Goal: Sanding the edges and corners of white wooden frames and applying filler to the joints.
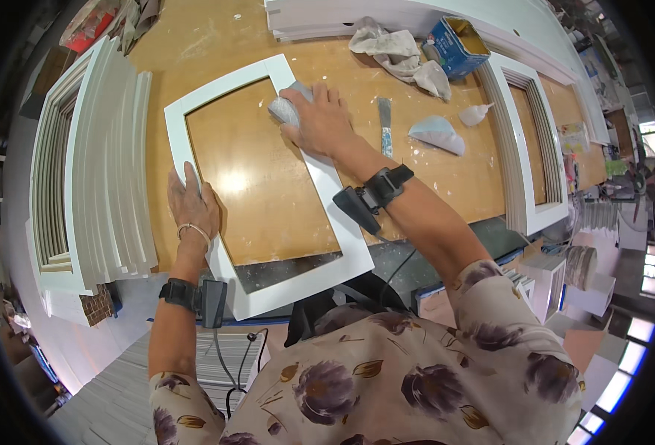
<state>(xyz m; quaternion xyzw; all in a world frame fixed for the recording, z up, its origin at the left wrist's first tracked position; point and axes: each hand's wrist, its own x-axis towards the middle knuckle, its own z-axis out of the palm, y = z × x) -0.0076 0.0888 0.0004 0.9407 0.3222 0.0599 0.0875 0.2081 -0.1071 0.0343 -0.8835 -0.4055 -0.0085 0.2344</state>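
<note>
A white rectangular frame (pixel 181 139) with an open middle lies in front of me, its near end jutting past the table's edge. My left hand (pixel 194 204) holds its left side rail, fingers laid along the rail and thumb toward the opening. On the far part of the right rail, my right hand (pixel 320 122) presses a folded piece of grey sandpaper (pixel 284 112) against the surface. A putty knife (pixel 384 126) and a loose folded sheet of sandpaper (pixel 437 135) lie to the right of that hand.
White frames are stacked at the left (pixel 94 170) and at the right (pixel 517 141). Farther back are a crumpled rag (pixel 394 52), a blue tin (pixel 455 48) and a small white squeeze bottle (pixel 476 113). Long white boards (pixel 320 18) line the wooden table's (pixel 194 44) far edge.
</note>
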